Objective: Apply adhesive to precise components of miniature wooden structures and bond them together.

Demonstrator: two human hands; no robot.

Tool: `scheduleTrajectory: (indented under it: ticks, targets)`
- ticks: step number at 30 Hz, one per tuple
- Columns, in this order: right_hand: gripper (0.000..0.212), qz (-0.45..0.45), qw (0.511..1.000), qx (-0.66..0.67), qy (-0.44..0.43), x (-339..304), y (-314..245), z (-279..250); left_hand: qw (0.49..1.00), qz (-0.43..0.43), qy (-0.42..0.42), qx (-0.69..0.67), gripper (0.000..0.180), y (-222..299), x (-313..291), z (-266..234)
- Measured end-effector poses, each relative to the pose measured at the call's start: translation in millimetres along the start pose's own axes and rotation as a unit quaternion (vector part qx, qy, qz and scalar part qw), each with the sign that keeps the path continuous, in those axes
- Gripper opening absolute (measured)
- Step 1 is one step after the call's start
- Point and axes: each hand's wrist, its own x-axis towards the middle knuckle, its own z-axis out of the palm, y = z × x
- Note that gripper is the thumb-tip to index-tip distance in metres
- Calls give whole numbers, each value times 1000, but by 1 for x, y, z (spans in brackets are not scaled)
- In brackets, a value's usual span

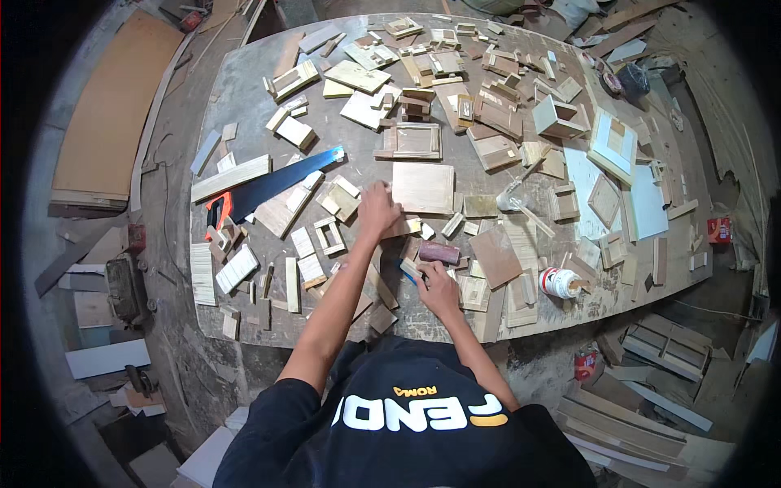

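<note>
The left hand (381,210), its grip impossible to tell, is at the square wooden board's (425,189) left edge, while, on the board's near side, the right hand (438,289) pinches a small blue-edged piece (411,269).

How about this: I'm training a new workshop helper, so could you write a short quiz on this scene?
1. What colour is the blade of the hand saw?
A. Red
B. Blue
C. Yellow

2. True or false: the reddish cylinder is standing upright on its end.

3. Which is nearer to the large, plain, nearly square board by the picture's centre: the person's left or right hand?

Key:
1. B, blue.
2. False; it lies on its side.
3. The left hand, which is right by the board's left edge.
</note>
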Motion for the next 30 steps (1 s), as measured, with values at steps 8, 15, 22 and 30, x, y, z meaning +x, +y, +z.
scheduleTrajectory:
  ticks: [8,15,22,30]
  targets:
    - [24,1,1000,4,-9,1,-4,1,994,-33,-17,103,63,-13,13,11]
    - [24,-9,1000,-11,-14,1,-1,-2,992,-24,-121,18,80,-30,25,7]
    - [24,-5,1000,3,-16,1,-2,-4,966,-81,-140,-199,42,-56,22,3]
    - [26,-12,999,7,29,26,1,-19,933,-144,-93,-317,25,-41,-19,-43]
